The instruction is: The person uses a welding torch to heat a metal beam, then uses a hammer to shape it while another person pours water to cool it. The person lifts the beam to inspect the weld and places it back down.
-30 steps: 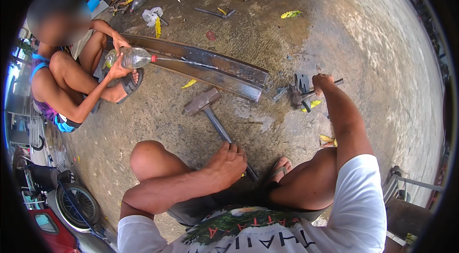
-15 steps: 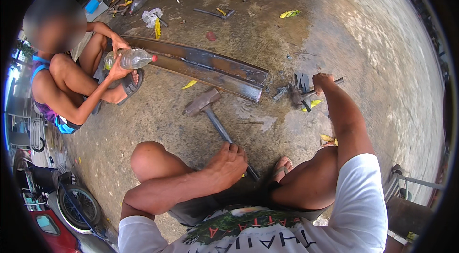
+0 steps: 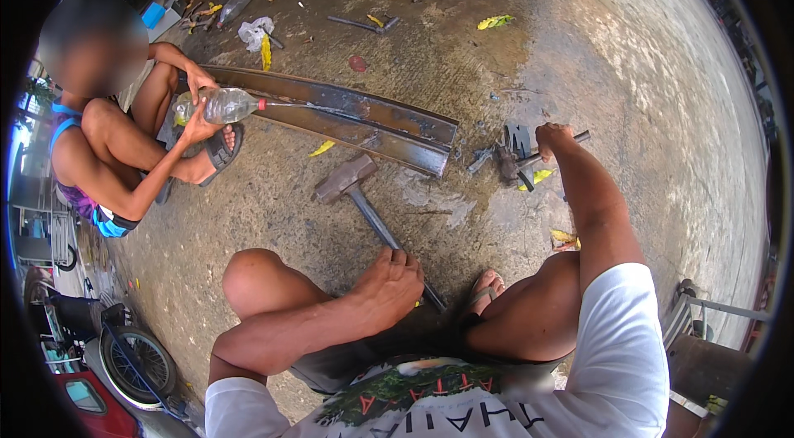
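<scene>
Two partly hidden handles (image 3: 374, 219) (image 3: 581, 138): left hand (image 3: 389, 287) grips a sledgehammer (image 3: 347, 179), right hand (image 3: 555, 143) a hammer (image 3: 506, 163).

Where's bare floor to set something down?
Bare concrete lies right of your right hand, and ahead of your right foot, between the sledgehammer and small hammer you hold. It's crowded around that small hammer, with metal pieces and a leaf, and at the left end of the beam, where someone holds a bottle.
</scene>
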`<state>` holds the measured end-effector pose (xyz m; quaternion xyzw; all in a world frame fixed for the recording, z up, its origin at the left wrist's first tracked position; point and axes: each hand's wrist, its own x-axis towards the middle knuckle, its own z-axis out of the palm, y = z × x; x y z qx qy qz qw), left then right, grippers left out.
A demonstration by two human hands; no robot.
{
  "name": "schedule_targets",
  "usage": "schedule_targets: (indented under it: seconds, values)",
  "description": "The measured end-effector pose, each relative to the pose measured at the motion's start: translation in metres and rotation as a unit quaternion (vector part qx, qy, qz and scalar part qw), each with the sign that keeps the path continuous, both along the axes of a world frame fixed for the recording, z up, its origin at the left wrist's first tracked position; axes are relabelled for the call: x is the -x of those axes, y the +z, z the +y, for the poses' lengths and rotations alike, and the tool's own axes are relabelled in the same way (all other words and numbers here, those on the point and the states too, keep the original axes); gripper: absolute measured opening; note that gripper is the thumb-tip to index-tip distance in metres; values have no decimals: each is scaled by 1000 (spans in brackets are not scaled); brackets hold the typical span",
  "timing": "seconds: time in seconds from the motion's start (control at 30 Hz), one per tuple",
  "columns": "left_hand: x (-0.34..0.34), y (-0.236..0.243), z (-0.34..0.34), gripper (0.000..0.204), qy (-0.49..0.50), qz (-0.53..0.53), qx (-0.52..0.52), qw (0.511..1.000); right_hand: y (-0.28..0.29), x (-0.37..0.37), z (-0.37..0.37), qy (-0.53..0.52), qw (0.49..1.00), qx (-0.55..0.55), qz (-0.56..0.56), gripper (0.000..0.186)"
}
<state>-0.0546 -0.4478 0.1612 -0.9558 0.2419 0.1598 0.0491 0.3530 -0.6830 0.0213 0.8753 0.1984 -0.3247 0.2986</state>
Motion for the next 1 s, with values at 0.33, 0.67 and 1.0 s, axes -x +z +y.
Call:
schedule_targets:
  seconds: [0.33, 0.67, 1.0]
  values:
    - [0, -1, -1, 27, -2, 4, -13, 1000, 1, 1, 4, -7, 1000, 10, 1, 58]
    - [1, -2, -1, 28, 3, 6, -13, 1000, 0, -1, 4, -2, 1000, 22, 5, 57]
    - [-1, 2, -2, 31, 15, 37, 1, 999, -3, -3, 1, -9, 1000, 20, 7, 57]
